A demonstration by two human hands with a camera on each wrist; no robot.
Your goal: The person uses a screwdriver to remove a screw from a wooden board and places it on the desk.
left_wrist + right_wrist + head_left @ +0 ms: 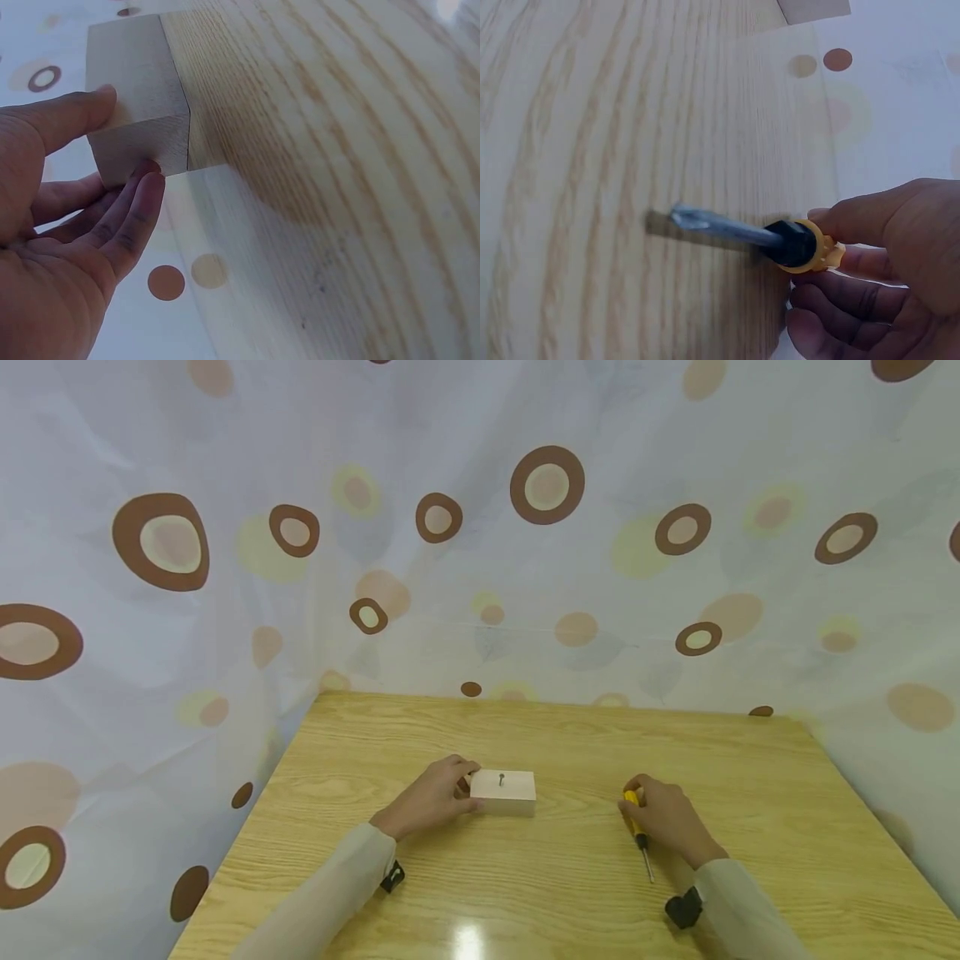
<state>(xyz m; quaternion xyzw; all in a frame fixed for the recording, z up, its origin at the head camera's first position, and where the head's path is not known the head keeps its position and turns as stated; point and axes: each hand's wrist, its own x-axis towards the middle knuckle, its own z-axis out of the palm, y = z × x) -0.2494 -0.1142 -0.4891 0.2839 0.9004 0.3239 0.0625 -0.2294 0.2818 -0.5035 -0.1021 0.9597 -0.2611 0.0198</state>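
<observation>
Wooden block (517, 787) sits on the table (570, 877) near the middle of the head view, its left end in the person's grasp. Largest of all is the white cloth (450, 427) that hangs behind the table and along both sides, printed with brown rings and paler peach and yellow spots. Next comes the table itself, yellowish with a running wood grain, and a bright patch of light (468, 941) shows on its near part. Two pale sleeves reach in from the near edge, the left sleeve (330, 893) and the right sleeve (750, 910). Out of the first comes the left hand (431, 796), its thumb and fingers bent narrowly about the end of the block; in the left wrist view the thumb lies on one long face and a fingertip meets the end face, while other fingers are partly hidden. Well apart from it, the right hand (667, 818) pinches the yellow handle of a screwdriver (639, 833) between thumb and fingers. The block is plain, pale and oblong, lying flat with its long side across the view. The screwdriver has a dark collar and a metal shaft whose tip points back toward the person; whether that tip touches the table I cannot tell. Smaller are the dark device at the left wrist (392, 877) and the dark device at the right wrist (683, 908). Smallest is a screw (502, 780), standing up from the block's top face near its middle.
</observation>
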